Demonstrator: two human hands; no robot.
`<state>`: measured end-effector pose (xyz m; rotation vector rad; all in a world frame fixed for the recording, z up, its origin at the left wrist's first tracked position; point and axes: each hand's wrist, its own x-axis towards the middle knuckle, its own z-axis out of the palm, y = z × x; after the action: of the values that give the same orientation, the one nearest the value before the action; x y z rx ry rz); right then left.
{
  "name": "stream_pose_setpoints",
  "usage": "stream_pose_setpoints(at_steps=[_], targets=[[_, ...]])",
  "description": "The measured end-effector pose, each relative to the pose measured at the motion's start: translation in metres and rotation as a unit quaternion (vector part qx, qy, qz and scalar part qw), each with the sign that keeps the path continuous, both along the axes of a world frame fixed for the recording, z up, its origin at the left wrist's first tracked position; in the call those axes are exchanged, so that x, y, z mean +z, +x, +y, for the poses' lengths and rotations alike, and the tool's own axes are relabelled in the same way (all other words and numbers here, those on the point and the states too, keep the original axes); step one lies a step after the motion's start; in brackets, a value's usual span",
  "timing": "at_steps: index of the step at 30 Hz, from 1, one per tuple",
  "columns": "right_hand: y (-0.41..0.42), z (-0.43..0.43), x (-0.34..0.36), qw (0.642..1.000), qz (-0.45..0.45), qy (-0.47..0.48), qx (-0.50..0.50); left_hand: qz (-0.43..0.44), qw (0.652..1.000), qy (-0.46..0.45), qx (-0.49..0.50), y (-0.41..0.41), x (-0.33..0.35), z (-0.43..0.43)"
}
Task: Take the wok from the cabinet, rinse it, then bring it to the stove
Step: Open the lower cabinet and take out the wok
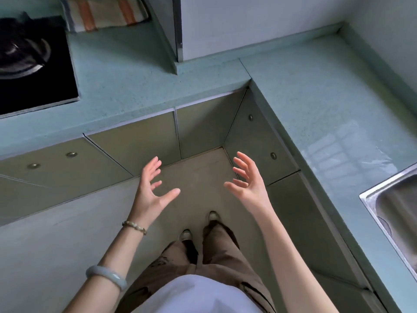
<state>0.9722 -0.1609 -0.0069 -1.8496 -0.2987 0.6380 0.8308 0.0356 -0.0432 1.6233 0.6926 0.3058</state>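
Observation:
No wok shows in the head view. My left hand (153, 190) and my right hand (248, 184) hover side by side over the floor, palms facing each other, fingers spread, nothing in either. Closed olive cabinet doors (133, 141) with round knobs run under the L-shaped counter just beyond my fingers. The black stove (33, 64) with its burner ring sits on the counter at the far left. A corner of the steel sink (392, 199) shows at the right edge.
The pale green countertop (316, 98) wraps the corner ahead and to the right. A striped folded cloth (103, 14) lies behind the stove. A white wall pillar (225, 28) stands at the back. My feet are on the floor below.

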Motion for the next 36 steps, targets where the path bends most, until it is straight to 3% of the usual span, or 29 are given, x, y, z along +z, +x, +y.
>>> stream_pose_setpoints(at_steps=[9,16,29,36], targets=[[0.098,0.047,-0.015,0.989,0.028,-0.011,0.146,0.019,0.988,-0.003,0.152,0.048,-0.010,0.012],[0.158,0.069,-0.028,0.978,0.041,-0.031,0.204,0.033,0.975,-0.011,0.219,0.086,-0.020,0.008],[0.191,0.093,-0.057,0.963,0.053,-0.050,0.261,0.051,0.964,-0.021,0.259,0.119,-0.042,0.019],[0.172,0.075,-0.067,0.968,0.043,-0.047,0.241,0.048,0.969,-0.012,0.241,0.103,-0.053,0.005]])
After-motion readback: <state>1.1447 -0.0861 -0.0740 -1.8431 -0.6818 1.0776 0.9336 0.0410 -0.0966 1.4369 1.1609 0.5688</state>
